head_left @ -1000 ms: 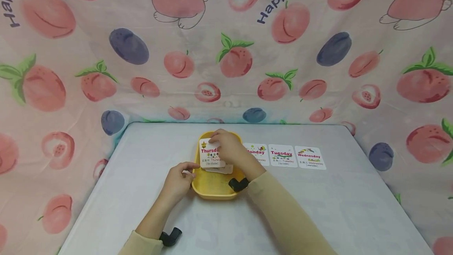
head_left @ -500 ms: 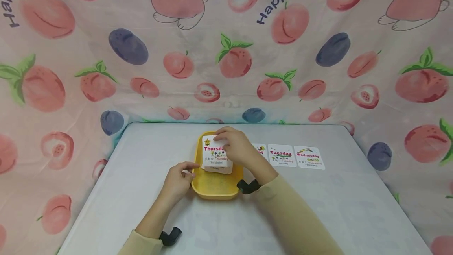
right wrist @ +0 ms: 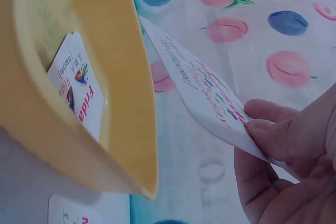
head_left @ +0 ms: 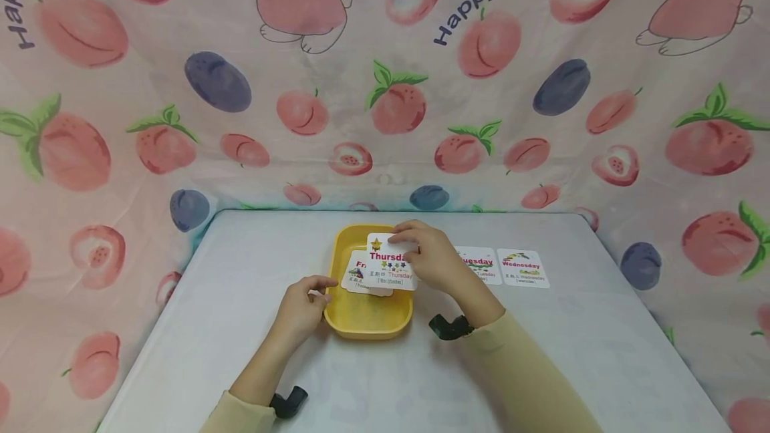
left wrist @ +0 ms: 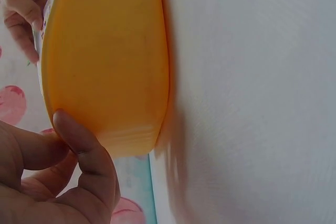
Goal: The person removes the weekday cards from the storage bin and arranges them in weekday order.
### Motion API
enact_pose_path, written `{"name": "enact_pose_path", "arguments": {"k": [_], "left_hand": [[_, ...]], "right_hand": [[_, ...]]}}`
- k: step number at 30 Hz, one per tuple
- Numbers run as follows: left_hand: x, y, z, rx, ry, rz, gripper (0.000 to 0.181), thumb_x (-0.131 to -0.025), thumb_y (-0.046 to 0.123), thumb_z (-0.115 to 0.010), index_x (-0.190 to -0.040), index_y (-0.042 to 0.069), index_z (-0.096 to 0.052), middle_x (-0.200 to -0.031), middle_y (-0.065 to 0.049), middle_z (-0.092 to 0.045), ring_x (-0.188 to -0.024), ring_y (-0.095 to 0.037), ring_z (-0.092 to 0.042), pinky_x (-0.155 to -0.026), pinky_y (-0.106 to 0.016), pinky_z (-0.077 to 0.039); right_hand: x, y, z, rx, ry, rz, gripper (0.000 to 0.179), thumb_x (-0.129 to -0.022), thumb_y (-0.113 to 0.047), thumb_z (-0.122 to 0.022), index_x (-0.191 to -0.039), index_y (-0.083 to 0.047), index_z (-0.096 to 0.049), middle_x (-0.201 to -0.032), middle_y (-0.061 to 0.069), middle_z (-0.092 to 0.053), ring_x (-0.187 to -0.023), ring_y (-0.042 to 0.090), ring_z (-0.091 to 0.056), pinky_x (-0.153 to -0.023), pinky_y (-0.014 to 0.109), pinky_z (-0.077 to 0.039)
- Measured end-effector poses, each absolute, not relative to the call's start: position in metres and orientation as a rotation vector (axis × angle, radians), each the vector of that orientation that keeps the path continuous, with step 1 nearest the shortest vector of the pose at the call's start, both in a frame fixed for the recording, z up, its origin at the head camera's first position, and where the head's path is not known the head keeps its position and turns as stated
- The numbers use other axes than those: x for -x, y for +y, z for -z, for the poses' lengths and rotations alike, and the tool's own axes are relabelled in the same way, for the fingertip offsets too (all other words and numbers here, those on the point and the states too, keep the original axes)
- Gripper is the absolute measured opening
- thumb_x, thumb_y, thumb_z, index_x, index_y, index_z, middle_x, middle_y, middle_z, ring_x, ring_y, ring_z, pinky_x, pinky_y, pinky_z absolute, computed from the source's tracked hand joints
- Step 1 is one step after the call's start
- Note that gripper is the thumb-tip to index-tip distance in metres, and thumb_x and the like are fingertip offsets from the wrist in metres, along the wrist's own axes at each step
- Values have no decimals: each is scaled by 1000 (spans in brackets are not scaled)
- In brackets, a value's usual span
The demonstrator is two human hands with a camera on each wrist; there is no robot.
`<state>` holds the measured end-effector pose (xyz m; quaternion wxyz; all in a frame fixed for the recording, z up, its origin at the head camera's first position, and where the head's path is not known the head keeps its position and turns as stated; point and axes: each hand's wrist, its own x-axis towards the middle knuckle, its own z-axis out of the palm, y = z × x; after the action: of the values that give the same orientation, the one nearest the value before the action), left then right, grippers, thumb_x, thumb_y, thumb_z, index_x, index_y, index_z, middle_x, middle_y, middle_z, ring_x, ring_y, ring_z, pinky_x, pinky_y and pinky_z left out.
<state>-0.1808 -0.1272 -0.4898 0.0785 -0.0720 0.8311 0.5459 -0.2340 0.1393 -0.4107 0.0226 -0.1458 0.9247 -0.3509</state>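
My right hand (head_left: 428,256) pinches the white Thursday card (head_left: 388,272) between thumb and fingers, above the right side of the yellow tray (head_left: 368,326). Inside the tray lies a Friday card (head_left: 355,277), partly covered by the Thursday card in the head view; the edge of another card shows under it. In the left wrist view, thumb and finger of my left hand (left wrist: 73,166) pinch the tray's rim at its left side.
Right of the tray, a Tuesday card (head_left: 484,272) and a Wednesday card (head_left: 522,269) lie in a row on the white table (head_left: 228,313). My right hand hides the Monday card in the head view. A fruit-patterned cloth (head_left: 385,166) hangs behind.
My right hand has lifted the Thursday card off the stack and carried it rightward, exposing the Friday card. My left hand has stayed at the tray's rim.
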Motion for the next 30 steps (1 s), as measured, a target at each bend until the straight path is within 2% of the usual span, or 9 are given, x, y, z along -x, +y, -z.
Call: {"name": "enact_pose_path", "arguments": {"k": [10, 30], "left_hand": [[182, -126, 490, 243, 2498, -1612, 29, -103, 1, -63, -128, 10, -74, -120, -12, -58, -77, -20, -60, -64, -30, -56], [180, -127, 489, 233, 2464, -1636, 30, -103, 1, -62, -129, 10, -74, -120, -12, -57, -72, -19, -59, -64, -32, -56]], "right_hand": [[225, 174, 417, 412, 2894, 1116, 39, -97, 2, -70, -129, -18, -79, -146, -5, -64, -139, 27, -59, -108, 48, -57], [212, 240, 443, 305, 2832, 1144, 39, -94, 5, -70, -125, -16, -80, -145, 5, -68, -145, 37, -55, -116, 59, -50]]}}
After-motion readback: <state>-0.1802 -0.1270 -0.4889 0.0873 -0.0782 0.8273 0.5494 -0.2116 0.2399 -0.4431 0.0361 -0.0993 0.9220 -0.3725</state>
